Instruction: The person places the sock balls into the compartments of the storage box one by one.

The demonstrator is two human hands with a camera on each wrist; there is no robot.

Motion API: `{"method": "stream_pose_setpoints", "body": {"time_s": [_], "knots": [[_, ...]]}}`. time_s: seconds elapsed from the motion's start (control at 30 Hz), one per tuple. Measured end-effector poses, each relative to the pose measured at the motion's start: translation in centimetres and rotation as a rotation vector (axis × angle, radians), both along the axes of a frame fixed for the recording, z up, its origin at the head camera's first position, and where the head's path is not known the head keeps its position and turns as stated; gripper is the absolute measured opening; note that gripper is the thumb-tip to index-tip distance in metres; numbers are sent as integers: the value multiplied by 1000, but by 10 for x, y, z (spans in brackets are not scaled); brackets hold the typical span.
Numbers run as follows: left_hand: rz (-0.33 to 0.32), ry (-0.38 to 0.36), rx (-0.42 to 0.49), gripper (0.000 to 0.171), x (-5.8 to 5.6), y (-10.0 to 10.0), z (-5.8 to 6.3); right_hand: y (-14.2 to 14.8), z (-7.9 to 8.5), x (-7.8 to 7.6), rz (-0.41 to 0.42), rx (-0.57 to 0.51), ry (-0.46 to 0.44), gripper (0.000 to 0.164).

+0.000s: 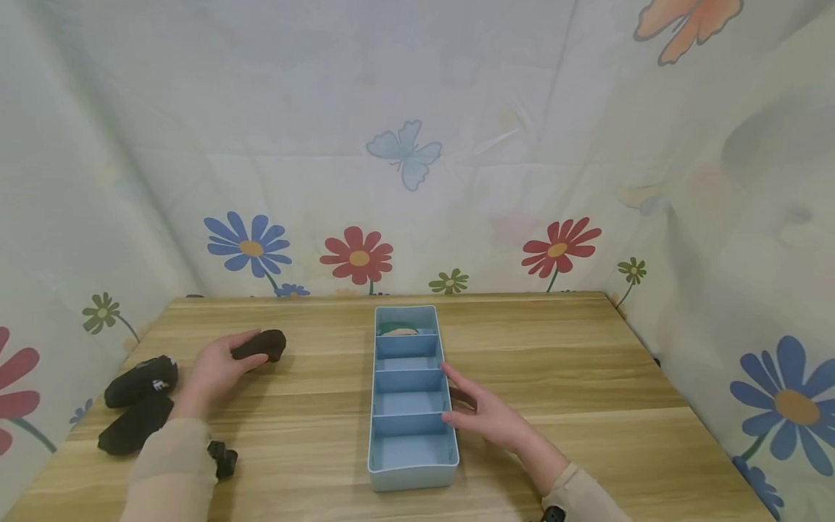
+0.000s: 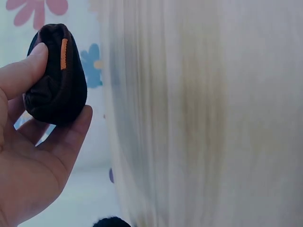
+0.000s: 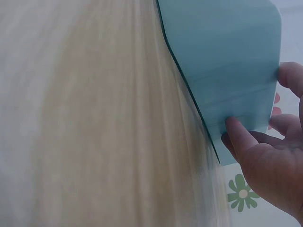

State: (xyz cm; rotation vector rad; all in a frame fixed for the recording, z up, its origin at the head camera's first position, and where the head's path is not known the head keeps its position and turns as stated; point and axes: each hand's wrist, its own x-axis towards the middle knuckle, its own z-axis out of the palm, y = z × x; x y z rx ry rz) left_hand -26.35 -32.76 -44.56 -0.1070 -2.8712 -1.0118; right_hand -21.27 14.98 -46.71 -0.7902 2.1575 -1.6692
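Note:
My left hand (image 1: 218,370) holds a rolled-up black sock (image 1: 261,346) between thumb and fingers, above the left part of the table. An orange strip shows on this sock (image 2: 57,80) in the left wrist view. Two more dark rolled socks, one with white lettering (image 1: 140,382) and a plain one (image 1: 135,424), lie left of that forearm. A light-blue divided box (image 1: 412,477) stands mid-table. Its farthest compartment contains something green and beige (image 1: 399,330), partly hidden by a divider. Against the box's right side rest the extended fingers of my right hand (image 1: 492,417).
The wooden table (image 1: 554,348) reaches back to a white curtain (image 1: 483,217) printed with flowers and butterflies. Curtain panels also hang at left and right. Small black devices are worn at the left wrist (image 1: 224,460) and the right wrist (image 1: 554,514).

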Motion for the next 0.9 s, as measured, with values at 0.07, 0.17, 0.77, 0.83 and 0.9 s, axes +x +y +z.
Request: {"method": "stream_pose_setpoints", "body": {"time_s": [0.07, 0.17, 0.77, 0.83, 0.9], "knots": [[-7, 18, -1, 67, 0, 5, 1, 0, 0, 0, -1, 3, 0, 80], [-20, 51, -7, 65, -1, 14, 2, 0, -1, -1, -3, 5, -4, 80], [-64, 160, 11, 58, 5, 61, 12, 0, -1, -1, -3, 10, -8, 80], [-67, 170, 15, 58, 6, 66, 14, 0, -1, -1, -2, 7, -10, 80], [-72, 186, 13, 58, 7, 71, 17, 0, -1, -1, -1, 5, -10, 80]]}}
